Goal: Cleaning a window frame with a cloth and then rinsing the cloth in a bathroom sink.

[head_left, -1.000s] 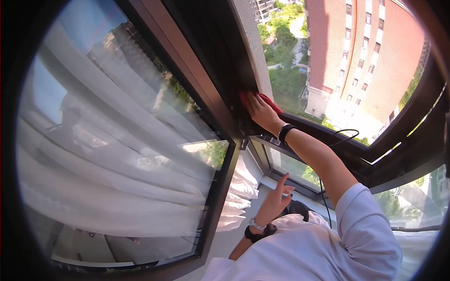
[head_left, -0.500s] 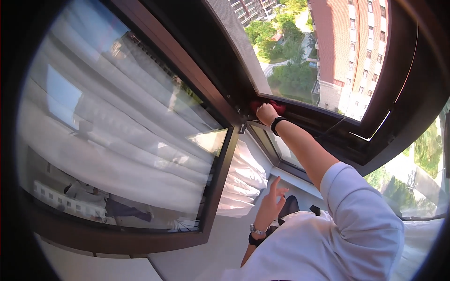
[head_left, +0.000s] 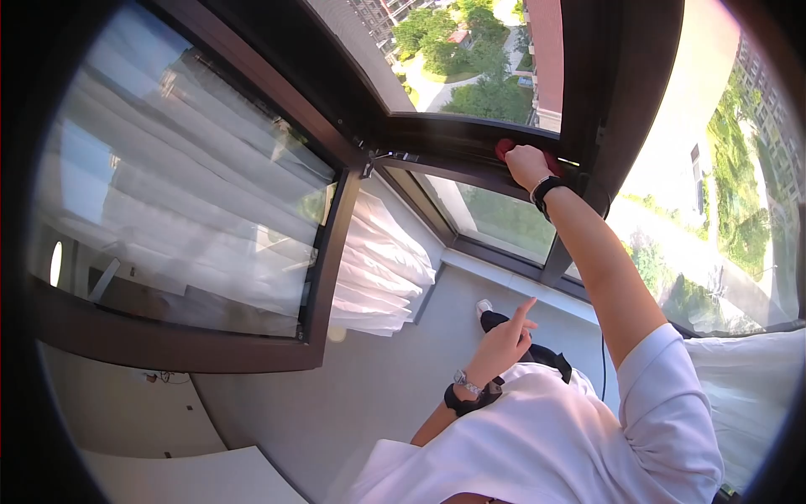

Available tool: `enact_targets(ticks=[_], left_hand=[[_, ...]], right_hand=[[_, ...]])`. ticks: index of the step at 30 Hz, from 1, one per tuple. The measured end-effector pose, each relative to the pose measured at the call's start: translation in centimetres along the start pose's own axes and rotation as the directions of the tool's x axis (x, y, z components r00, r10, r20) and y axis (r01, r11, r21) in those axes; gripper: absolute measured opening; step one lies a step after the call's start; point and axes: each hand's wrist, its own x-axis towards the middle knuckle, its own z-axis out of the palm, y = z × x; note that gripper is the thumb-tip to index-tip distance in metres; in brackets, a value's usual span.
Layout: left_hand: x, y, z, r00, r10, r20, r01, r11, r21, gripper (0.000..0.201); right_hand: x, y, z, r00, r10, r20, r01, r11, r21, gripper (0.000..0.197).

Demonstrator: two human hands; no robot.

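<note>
With my right arm stretched out, my right hand (head_left: 531, 166) is closed on a red cloth (head_left: 504, 149) and presses it against the dark lower window frame (head_left: 453, 139). Bits of the cloth show on both sides of my fist. My left hand (head_left: 500, 343) hangs in the air in front of my body, index finger stretched out and the others loosely bent, holding nothing. Left of my right hand, a metal hinge (head_left: 390, 156) joins the frame to an opened window sash (head_left: 332, 252).
The sash swings into the room on the left, its glass reflecting white curtains. A gathered white curtain (head_left: 382, 269) hangs beyond its edge. Below the frame is a lower glass pane (head_left: 504, 217). Grey floor (head_left: 277, 412) lies underneath; buildings and trees show outside.
My right hand has slid the red cloth rightward along the frame, away from the hinge. The view has shifted too. My left hand stays raised and holds nothing.
</note>
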Motion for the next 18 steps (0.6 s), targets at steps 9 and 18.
enact_targets(ticks=[9, 18], left_hand=[[1.2, -1.3, -1.5, 0.985, 0.027, -0.172, -0.036, 0.998, -0.046, 0.057], [6.9, -2.6, -12.0, 0.875, 0.150, -0.461, -0.211, 0.974, -0.084, 0.058]], right_hand=[[-5.2, 2.9, -4.6, 0.931, 0.274, -0.243, -0.043, 0.741, 0.670, 0.035], [-11.1, -4.5, -6.8, 0.986, 0.064, 0.156, -0.060, -0.733, 0.677, 0.053]])
